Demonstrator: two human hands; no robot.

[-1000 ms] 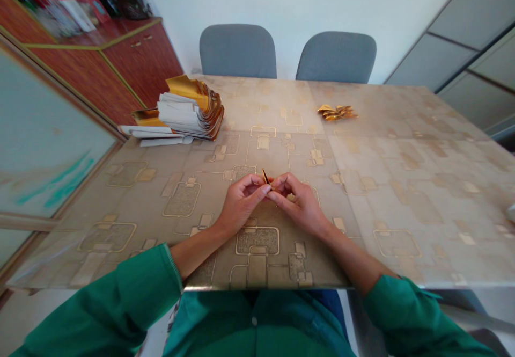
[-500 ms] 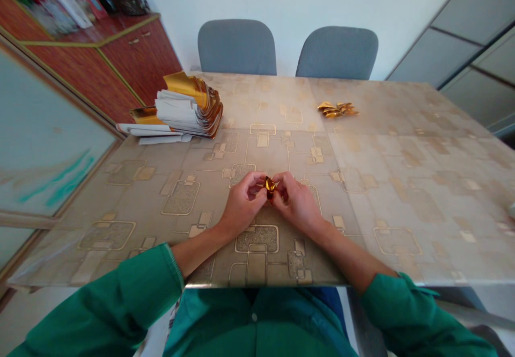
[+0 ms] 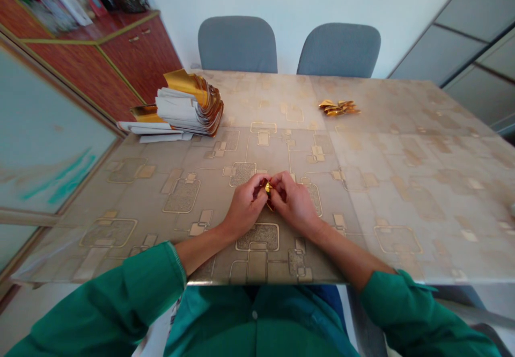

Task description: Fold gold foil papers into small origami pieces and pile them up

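Between my fingertips is a small piece of shiny gold foil paper, creased and mostly covered by the fingers. My left hand pinches it from the left, thumb towards me. From the right, my right hand pinches the same piece, and the fingertips of both hands nearly meet. Both hands are just above or resting on the patterned tablecloth, near the table's front edge. Farther back on the right lies a small cluster of folded gold paper pieces.
A thick stack of gold and white paper sheets lies at the table's back left. Two grey chairs stand behind the patterned table. A reddish wooden cabinet holding assorted items is at the left.
The fingers have closed in tighter around the gold paper, so less of it shows. The view has shifted slightly; the stack and the folded cluster lie as before.
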